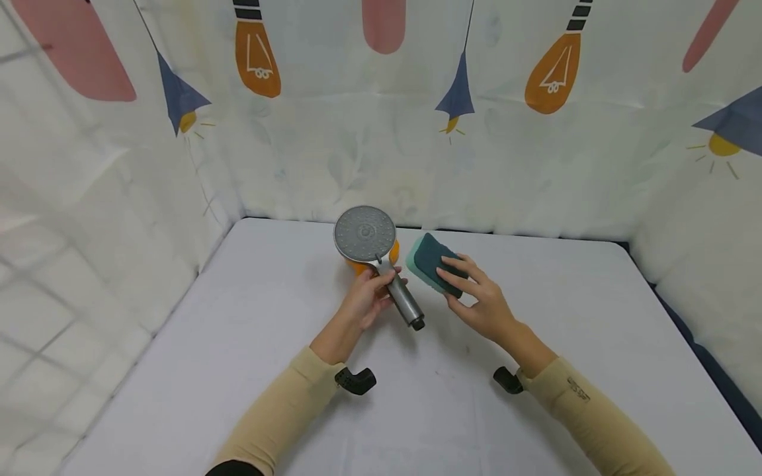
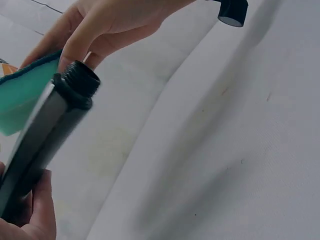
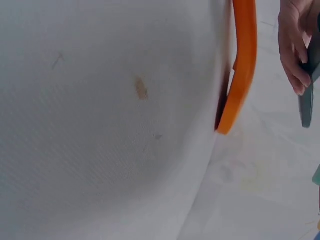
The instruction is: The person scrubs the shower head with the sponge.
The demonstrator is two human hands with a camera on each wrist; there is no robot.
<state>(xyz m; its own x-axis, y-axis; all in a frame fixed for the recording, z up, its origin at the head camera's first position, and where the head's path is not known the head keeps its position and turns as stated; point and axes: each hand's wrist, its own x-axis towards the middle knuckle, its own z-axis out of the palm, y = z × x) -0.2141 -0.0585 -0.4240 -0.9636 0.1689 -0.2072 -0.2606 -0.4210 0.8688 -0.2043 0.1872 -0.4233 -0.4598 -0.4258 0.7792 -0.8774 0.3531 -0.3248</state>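
My left hand [image 1: 366, 301] grips a grey shower head [image 1: 364, 233] by the neck of its handle, its round spray face turned up toward the head camera. In the left wrist view the handle [image 2: 42, 135] points its threaded end upward, with left fingers [image 2: 44, 205] around it. To the right, my right hand [image 1: 485, 304] holds a two-layer sponge [image 1: 437, 264], dark teal scouring side and light green foam, between thumb and fingers. The sponge is tilted beside the shower head, a small gap apart in the head view. Only its edge [image 3: 317, 176] enters the right wrist view.
An orange object [image 3: 242, 70] stands on the white table [image 1: 286, 284] behind the shower head, mostly hidden by it in the head view. Printed cloth walls [image 1: 381, 152] rise along the table's back and sides. Dark wrist cameras [image 1: 355, 381] sit at both cuffs.
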